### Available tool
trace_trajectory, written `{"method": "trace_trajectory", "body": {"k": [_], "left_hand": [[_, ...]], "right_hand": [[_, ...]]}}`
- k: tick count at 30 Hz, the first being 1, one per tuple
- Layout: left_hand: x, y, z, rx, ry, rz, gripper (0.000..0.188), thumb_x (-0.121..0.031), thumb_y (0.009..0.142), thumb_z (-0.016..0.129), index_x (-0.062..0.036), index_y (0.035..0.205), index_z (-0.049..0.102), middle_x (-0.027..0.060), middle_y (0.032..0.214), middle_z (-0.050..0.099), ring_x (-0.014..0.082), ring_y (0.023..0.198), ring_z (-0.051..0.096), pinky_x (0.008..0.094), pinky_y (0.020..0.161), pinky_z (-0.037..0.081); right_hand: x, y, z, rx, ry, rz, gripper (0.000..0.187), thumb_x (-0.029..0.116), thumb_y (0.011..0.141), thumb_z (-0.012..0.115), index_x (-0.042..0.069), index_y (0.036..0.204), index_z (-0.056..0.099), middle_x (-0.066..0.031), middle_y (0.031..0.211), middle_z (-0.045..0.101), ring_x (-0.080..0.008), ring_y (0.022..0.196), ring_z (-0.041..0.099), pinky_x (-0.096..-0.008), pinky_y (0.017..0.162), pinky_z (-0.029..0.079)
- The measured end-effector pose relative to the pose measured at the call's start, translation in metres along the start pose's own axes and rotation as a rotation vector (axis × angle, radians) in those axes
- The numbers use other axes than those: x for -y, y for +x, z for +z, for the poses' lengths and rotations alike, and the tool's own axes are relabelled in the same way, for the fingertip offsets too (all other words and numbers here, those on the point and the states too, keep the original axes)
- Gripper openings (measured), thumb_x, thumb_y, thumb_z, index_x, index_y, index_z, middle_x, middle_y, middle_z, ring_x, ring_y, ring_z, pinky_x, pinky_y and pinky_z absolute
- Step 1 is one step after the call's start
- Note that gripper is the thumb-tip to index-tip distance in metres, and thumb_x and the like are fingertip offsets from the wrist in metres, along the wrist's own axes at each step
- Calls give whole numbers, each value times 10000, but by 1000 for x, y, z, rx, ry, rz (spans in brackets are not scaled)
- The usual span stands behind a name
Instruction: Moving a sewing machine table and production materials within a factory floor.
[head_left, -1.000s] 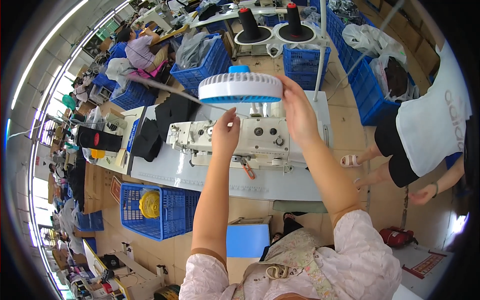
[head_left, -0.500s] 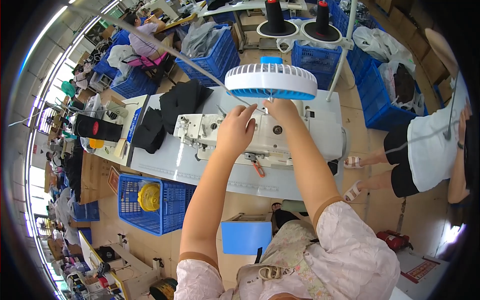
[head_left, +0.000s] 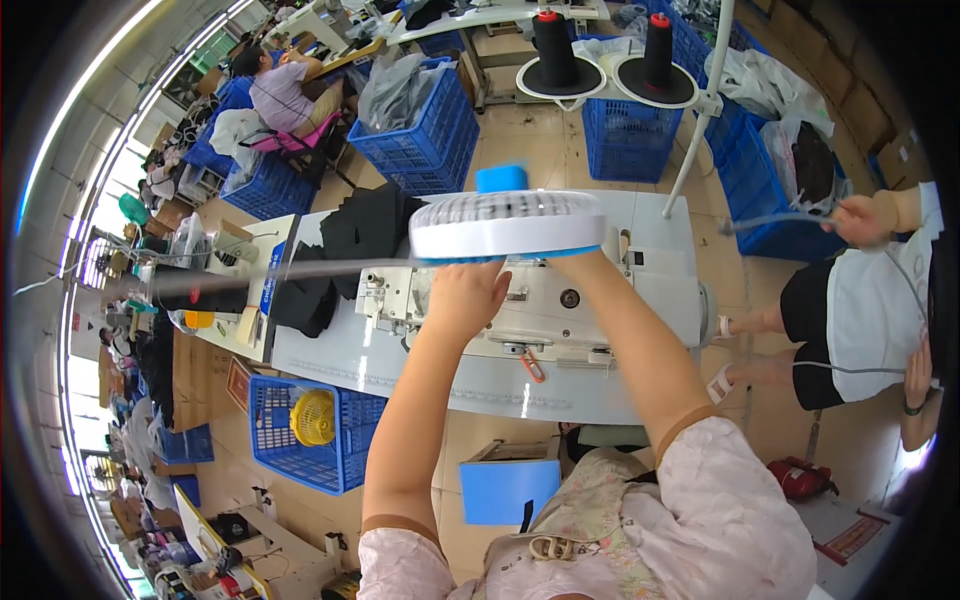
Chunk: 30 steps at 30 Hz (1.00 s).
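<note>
A white round fan [head_left: 508,232] with a blue knob [head_left: 502,179] is over the far side of a white sewing machine [head_left: 540,308]. My right hand [head_left: 578,262] reaches under the fan's right side and appears to grip it from below; its fingers are hidden. Below the fan's left part is my left hand [head_left: 462,298], thumb apart, fingertips covered by the fan. A thin grey rod [head_left: 300,269], blurred, runs leftward from the fan. On the machine's near edge lies a small tool with orange handles [head_left: 533,368].
Black cloth pieces [head_left: 365,225] lie on the table's left. Two black thread cones [head_left: 553,55] stand behind. A blue crate [head_left: 330,440] holds a yellow basket [head_left: 313,418]. At right, another person's hand [head_left: 865,220] holds a cord. A blue stool [head_left: 510,490] is near me.
The fan has moved left and toward me, with both hands lower. The grey rod has swung down to nearly level. The other person's hand has risen with the cord.
</note>
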<state>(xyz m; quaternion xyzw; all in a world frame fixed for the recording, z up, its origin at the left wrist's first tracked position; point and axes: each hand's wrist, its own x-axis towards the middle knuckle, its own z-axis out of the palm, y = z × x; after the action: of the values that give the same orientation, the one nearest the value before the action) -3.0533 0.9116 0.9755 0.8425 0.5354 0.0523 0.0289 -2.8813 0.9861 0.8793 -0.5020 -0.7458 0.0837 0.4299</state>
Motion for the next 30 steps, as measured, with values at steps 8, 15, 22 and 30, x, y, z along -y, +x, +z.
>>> {"method": "trace_trajectory", "body": {"k": [8,15,22,30], "left_hand": [[16,10,39,-502,212,252,440,-295,679,676,-98,1054,560,91,953,589,275,887,565,397,715,472],[16,24,57,-275,194,199,403,-262,669,669,-93,1022,573,112,1013,564,291,957,536,407,761,460],[22,27,37,-506,313,296,295,-126,754,543,-62,1042,561,135,1048,551,327,1000,512,461,847,397],[26,34,35,-405,309,316,324,-134,776,510,-70,1091,549,163,1136,513,356,1044,477,499,880,359]], "right_hand": [[-32,-5,37,257,299,243,284,305,733,569,78,896,625,-162,886,623,-328,846,592,-381,735,477],[-40,0,43,164,-60,-97,316,315,769,560,111,1009,588,-131,1021,598,-273,959,567,-342,793,462],[-17,2,30,271,-2,1,369,343,786,553,112,1072,564,-136,1094,568,-287,1029,528,-345,844,431],[-9,11,14,256,159,-31,374,278,795,567,87,1115,533,-140,1125,550,-284,1063,506,-340,867,414]]}}
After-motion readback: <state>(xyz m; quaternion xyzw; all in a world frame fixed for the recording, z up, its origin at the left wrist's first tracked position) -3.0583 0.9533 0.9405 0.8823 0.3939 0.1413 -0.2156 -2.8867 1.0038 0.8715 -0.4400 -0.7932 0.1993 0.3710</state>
